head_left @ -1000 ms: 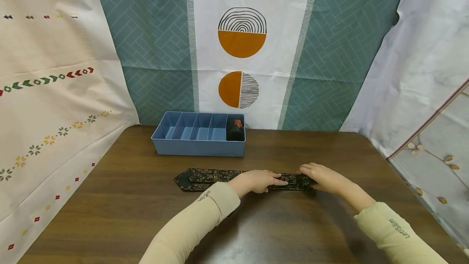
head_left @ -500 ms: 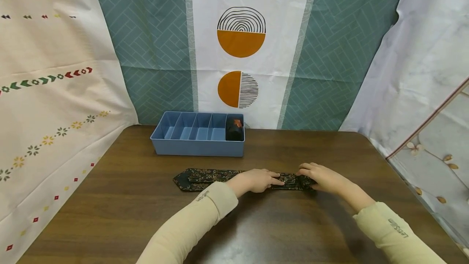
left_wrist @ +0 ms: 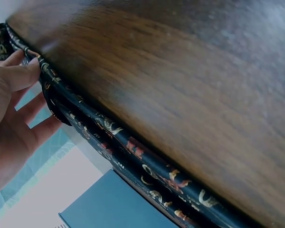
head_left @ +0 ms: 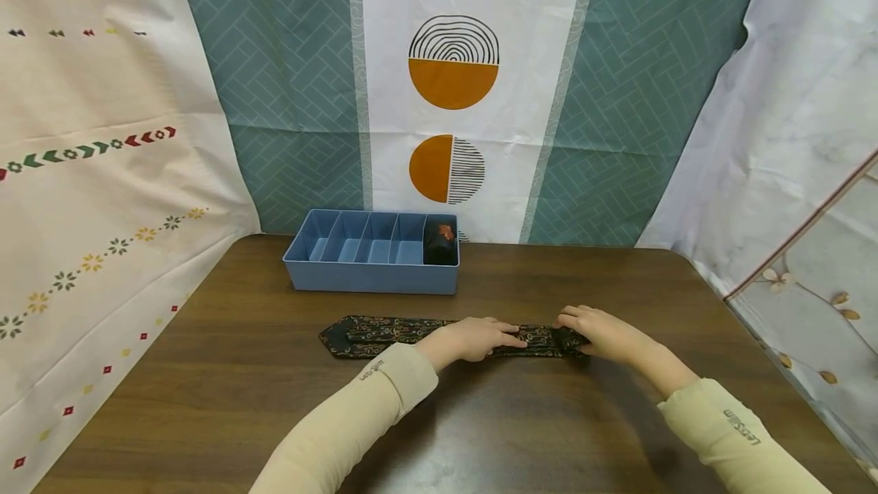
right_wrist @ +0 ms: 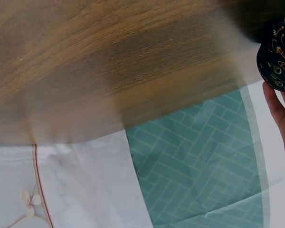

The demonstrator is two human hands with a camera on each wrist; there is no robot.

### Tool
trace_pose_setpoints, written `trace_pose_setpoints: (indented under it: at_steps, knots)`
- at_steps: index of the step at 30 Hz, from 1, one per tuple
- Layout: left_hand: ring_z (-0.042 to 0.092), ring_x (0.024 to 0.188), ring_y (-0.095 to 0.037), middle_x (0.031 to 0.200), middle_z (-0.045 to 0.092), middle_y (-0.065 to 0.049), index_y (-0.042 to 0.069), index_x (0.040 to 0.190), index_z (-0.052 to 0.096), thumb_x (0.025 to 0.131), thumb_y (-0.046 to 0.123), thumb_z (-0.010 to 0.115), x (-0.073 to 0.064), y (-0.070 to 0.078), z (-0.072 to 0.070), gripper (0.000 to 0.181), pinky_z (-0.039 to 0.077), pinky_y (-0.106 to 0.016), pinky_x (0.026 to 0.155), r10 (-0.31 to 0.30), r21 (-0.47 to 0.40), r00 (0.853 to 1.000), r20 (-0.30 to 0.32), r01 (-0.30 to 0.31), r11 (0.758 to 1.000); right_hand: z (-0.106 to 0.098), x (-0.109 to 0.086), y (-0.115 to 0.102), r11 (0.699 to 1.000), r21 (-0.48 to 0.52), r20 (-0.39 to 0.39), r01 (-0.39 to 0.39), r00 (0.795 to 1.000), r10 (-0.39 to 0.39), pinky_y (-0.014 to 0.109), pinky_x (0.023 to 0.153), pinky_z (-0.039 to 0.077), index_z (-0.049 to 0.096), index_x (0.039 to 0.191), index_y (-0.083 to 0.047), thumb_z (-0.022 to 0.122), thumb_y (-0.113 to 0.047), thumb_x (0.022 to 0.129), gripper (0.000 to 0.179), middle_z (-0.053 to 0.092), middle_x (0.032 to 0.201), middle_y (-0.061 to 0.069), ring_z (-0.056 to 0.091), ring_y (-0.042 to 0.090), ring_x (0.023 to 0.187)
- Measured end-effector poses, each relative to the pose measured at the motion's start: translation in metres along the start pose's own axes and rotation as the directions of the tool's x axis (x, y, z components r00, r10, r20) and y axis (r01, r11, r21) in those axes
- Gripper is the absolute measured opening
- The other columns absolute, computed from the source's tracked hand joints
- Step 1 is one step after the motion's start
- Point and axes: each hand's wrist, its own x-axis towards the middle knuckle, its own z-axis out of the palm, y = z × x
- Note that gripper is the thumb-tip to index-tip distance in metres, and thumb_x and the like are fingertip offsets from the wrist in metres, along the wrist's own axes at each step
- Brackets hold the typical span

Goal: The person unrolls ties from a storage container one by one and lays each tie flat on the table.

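Observation:
A dark necktie [head_left: 384,330] with a gold and reddish pattern lies lengthwise across the table, folded double, its pointed tip at the left. My left hand [head_left: 473,339] rests on its middle with fingers extended. In the left wrist view, the thumb [left_wrist: 23,76] lies along the tie's near edge, and other fingers are spread over the layers. At the right end, the tie is wound into a small roll [right_wrist: 278,61]. My right hand [head_left: 607,334] grips that roll between thumb and fingers; part of it is hidden under the hand.
Behind the tie stands a blue divided box [head_left: 370,278]. Its rightmost compartment holds a dark rolled item [head_left: 440,244] with an orange-red leaf-like mark. The brown wooden table [head_left: 206,402] ends at patterned cloth hangings [head_left: 295,97] on the back and sides.
The tie's pointed tip has shifted slightly left, and my left hand has slid a little left with it. My right hand stays at the roll, nearly in place.

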Motion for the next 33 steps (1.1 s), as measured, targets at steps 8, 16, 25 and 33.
trace_pose_setpoints:
  at_steps: [8,16,25,33]
  knots:
    - [0.032,0.14,-0.015,0.154,0.028,0.012,0.04,0.143,0.037,0.094,0.005,0.055,-0.003,-0.002,0.0,0.064,0.049,-0.019,0.073,-0.008,0.011,1.0,0.008,0.008,1.0,0.0,0.0,-0.001,0.999,0.021,0.009,-0.025,1.0,0.025,0.039,0.076,0.054,0.061,0.115,-0.005,0.081,0.0,0.067,0.053,0.057,0.103,0.006,0.059,0.029,0.094]
    - [0.032,0.14,-0.016,0.153,0.029,0.012,0.039,0.143,0.038,0.093,0.003,0.055,-0.009,-0.005,0.0,0.064,0.049,-0.027,0.092,-0.01,0.004,1.0,0.006,0.01,1.0,-0.002,0.003,-0.002,0.999,0.018,0.023,-0.05,0.998,0.05,0.045,0.083,0.052,0.06,0.108,-0.004,0.079,-0.001,0.071,0.042,0.059,0.108,0.011,0.059,0.032,0.1]
    - [0.033,0.139,-0.015,0.152,0.031,0.01,0.037,0.143,0.039,0.093,0.003,0.055,-0.018,-0.011,0.001,0.062,0.05,-0.025,0.09,-0.012,0.017,1.0,-0.004,0.012,1.0,-0.002,0.013,-0.01,0.998,0.024,0.069,-0.065,0.996,0.063,0.04,0.081,0.053,0.06,0.117,-0.004,0.08,-0.002,0.07,0.051,0.057,0.109,0.01,0.059,0.031,0.102]
    - [0.033,0.139,-0.015,0.153,0.031,0.01,0.037,0.143,0.039,0.093,0.003,0.055,-0.027,-0.018,0.003,0.062,0.051,-0.024,0.082,-0.018,0.023,1.0,0.002,0.018,1.0,-0.004,0.018,-0.014,0.999,0.008,0.061,-0.033,0.998,0.032,0.039,0.077,0.054,0.061,0.104,-0.008,0.08,-0.005,0.072,0.037,0.057,0.102,0.007,0.06,0.028,0.095]
